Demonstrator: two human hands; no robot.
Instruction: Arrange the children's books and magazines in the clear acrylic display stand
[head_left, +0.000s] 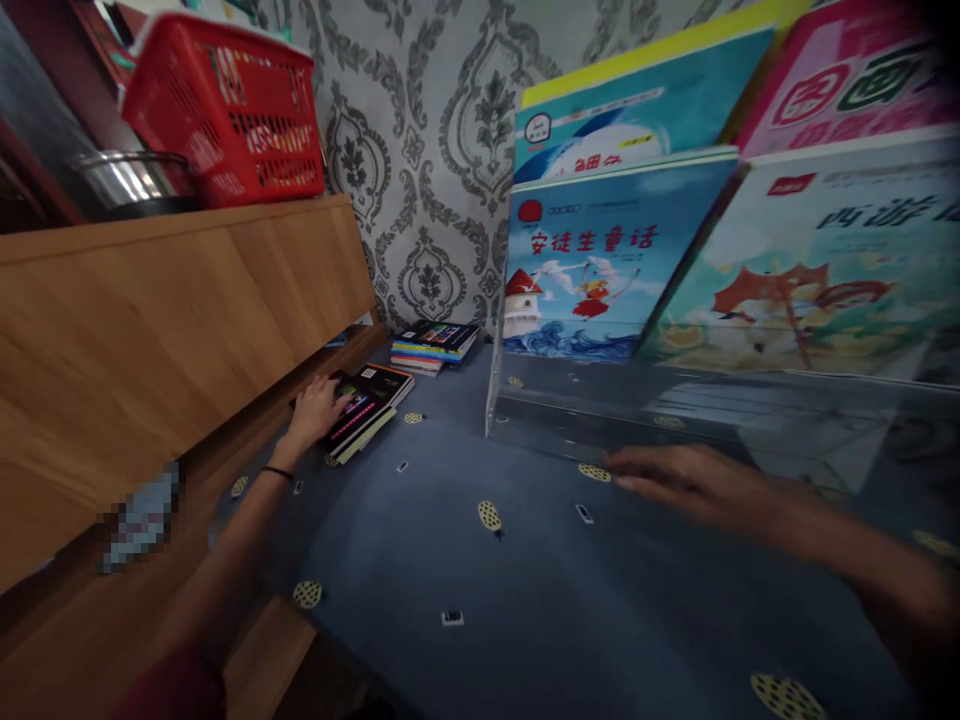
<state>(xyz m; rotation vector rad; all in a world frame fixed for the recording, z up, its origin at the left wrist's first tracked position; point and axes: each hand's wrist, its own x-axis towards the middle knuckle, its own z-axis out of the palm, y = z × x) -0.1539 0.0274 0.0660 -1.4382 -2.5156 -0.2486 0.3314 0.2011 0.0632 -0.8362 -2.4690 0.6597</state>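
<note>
A small pile of dark-covered books (371, 395) lies on the table beside the wooden cabinet, a yellowish edge showing at the bottom. My left hand (316, 408) rests on the left part of the top book, its fingers and thumb laid apart over the cover; whether any fingertip hooks an edge is hidden. Over the table to the right, my right hand (675, 478) is slightly blurred, holding nothing, fingers stretched out to the left. Just beyond it stands a clear acrylic book rack (491, 400), which holds a blue picture book (581, 270) and a pale green picture book (810, 260).
Behind the dark books sits another short stack of books (433, 345), near the patterned wall (427, 150). The wooden cabinet (187, 300) bounds the left, bearing a red plastic basket (277, 110) and a metal bowl (139, 180). A dark blue cloth (420, 540) covers the table.
</note>
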